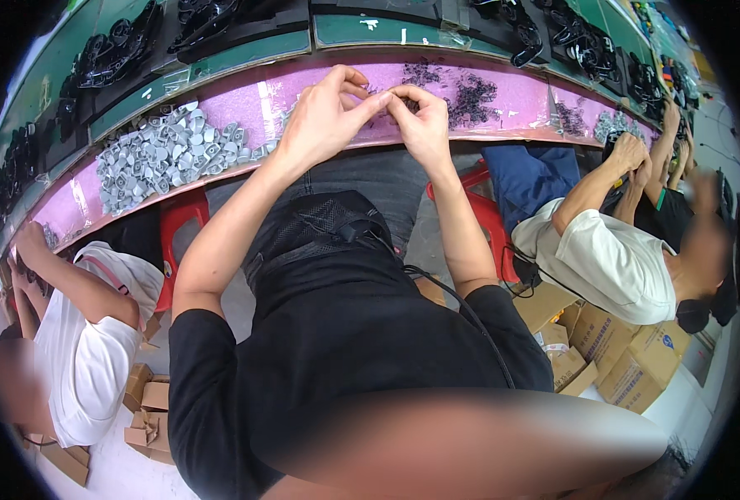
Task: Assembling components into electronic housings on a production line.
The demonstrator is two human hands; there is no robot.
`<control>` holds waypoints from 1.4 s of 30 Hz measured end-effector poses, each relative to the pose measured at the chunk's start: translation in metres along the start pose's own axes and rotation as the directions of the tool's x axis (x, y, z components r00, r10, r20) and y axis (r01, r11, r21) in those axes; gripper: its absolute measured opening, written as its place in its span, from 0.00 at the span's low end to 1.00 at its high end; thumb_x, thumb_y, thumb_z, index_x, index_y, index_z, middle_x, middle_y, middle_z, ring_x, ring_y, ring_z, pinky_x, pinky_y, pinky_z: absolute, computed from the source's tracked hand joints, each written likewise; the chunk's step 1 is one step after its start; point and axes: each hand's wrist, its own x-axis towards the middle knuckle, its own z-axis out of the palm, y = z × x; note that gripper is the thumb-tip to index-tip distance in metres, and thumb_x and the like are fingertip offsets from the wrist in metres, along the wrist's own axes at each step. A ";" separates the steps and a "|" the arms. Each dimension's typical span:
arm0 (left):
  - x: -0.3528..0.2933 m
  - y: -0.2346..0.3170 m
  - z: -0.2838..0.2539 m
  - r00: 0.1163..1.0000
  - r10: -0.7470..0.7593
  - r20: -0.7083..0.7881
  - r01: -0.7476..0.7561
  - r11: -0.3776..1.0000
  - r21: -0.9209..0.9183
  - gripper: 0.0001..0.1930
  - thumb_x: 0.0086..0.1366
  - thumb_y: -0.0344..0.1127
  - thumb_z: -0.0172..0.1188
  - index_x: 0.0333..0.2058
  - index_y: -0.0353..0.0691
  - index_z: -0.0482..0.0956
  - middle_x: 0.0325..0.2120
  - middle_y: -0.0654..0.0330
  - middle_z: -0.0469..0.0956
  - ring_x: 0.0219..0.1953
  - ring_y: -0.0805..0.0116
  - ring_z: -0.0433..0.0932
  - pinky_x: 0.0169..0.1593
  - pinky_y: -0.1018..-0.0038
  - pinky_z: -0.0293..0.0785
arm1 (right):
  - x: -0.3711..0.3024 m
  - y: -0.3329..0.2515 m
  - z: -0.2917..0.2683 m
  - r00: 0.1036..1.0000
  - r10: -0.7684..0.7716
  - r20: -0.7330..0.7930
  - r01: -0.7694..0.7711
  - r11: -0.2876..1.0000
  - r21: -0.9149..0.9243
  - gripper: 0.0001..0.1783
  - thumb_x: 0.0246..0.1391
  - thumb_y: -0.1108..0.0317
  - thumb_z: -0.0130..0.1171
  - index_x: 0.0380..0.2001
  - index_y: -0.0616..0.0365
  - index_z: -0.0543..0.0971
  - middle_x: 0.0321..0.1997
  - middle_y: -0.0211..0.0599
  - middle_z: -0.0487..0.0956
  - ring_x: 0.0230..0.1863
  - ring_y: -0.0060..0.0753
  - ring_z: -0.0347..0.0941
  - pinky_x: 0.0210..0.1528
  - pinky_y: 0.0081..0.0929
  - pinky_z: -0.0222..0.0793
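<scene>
Above the pink bench top [257, 98], my left hand [326, 117] and my right hand [420, 121] meet at the fingertips. Thumb and finger of each are pinched together; whatever sits between them is too small to make out. A spread of small black parts [474, 98] lies just right of my right hand, with another cluster [421, 73] farther back. To the left of my left hand is a large heap of small grey plastic parts [170, 150], some trailing along the front edge toward my wrist.
Behind the bench runs a green conveyor line [261, 52] carrying glossy black moulded pieces [120, 50]. A person in a white top [95, 350] works at my left, another [603, 258] at my right. Red stools [182, 225] and cardboard boxes [636, 367] stand below.
</scene>
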 end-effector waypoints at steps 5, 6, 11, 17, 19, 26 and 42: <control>0.005 -0.021 0.017 0.941 -0.279 0.192 0.337 0.712 -0.616 0.17 0.71 0.36 0.67 0.50 0.29 0.78 0.40 0.53 0.85 0.39 0.67 0.86 0.43 0.72 0.85 | -0.002 -0.002 0.005 0.973 -0.219 -0.072 0.211 0.972 -0.102 0.06 0.62 0.75 0.66 0.38 0.70 0.85 0.31 0.31 0.81 0.31 0.17 0.73 0.35 0.19 0.67; 0.006 -0.023 0.019 0.943 -0.280 0.182 0.331 0.716 -0.614 0.17 0.71 0.36 0.67 0.50 0.29 0.78 0.40 0.53 0.85 0.39 0.67 0.86 0.43 0.72 0.85 | -0.002 0.000 0.005 0.972 -0.225 -0.068 0.218 0.971 -0.095 0.06 0.62 0.75 0.66 0.38 0.70 0.85 0.31 0.31 0.81 0.31 0.17 0.73 0.35 0.19 0.67; 0.007 -0.023 0.031 0.925 -0.329 0.188 0.342 0.513 -0.787 0.14 0.74 0.34 0.63 0.50 0.29 0.79 0.41 0.55 0.85 0.41 0.70 0.85 0.44 0.75 0.82 | -0.005 -0.004 0.011 0.974 -0.202 -0.105 0.194 0.978 -0.082 0.07 0.63 0.75 0.66 0.36 0.71 0.84 0.30 0.31 0.81 0.30 0.17 0.72 0.34 0.19 0.67; 0.004 -0.017 0.037 0.957 -0.245 0.157 0.274 0.575 -0.771 0.16 0.72 0.37 0.67 0.49 0.30 0.80 0.40 0.57 0.85 0.39 0.73 0.84 0.41 0.76 0.81 | -0.002 -0.010 0.014 0.955 -0.213 -0.204 0.198 0.976 -0.095 0.07 0.62 0.75 0.66 0.36 0.71 0.84 0.29 0.32 0.80 0.31 0.17 0.72 0.35 0.20 0.67; 0.007 -0.021 0.037 0.962 -0.271 0.042 0.211 0.634 -0.744 0.15 0.72 0.35 0.67 0.50 0.29 0.80 0.38 0.59 0.85 0.36 0.75 0.82 0.41 0.78 0.79 | 0.000 -0.009 0.013 0.958 -0.245 -0.148 0.224 0.964 -0.144 0.06 0.61 0.76 0.67 0.36 0.71 0.84 0.29 0.33 0.80 0.31 0.19 0.73 0.35 0.21 0.68; 0.010 -0.016 0.002 0.911 0.411 -0.033 -0.384 0.877 0.290 0.11 0.74 0.38 0.61 0.40 0.34 0.81 0.31 0.55 0.81 0.35 0.62 0.82 0.38 0.67 0.77 | -0.001 -0.017 0.000 0.943 -0.327 -0.056 0.312 0.932 -0.186 0.06 0.60 0.77 0.68 0.37 0.70 0.85 0.32 0.38 0.83 0.32 0.25 0.76 0.38 0.23 0.71; -0.009 -0.019 0.002 0.966 -0.182 0.185 0.228 0.935 -0.271 0.21 0.72 0.45 0.66 0.52 0.33 0.79 0.26 0.57 0.82 0.28 0.66 0.85 0.33 0.70 0.82 | -0.005 -0.017 -0.007 0.945 -0.312 0.096 0.327 0.910 -0.255 0.07 0.58 0.75 0.68 0.38 0.69 0.84 0.35 0.40 0.83 0.35 0.31 0.80 0.40 0.25 0.75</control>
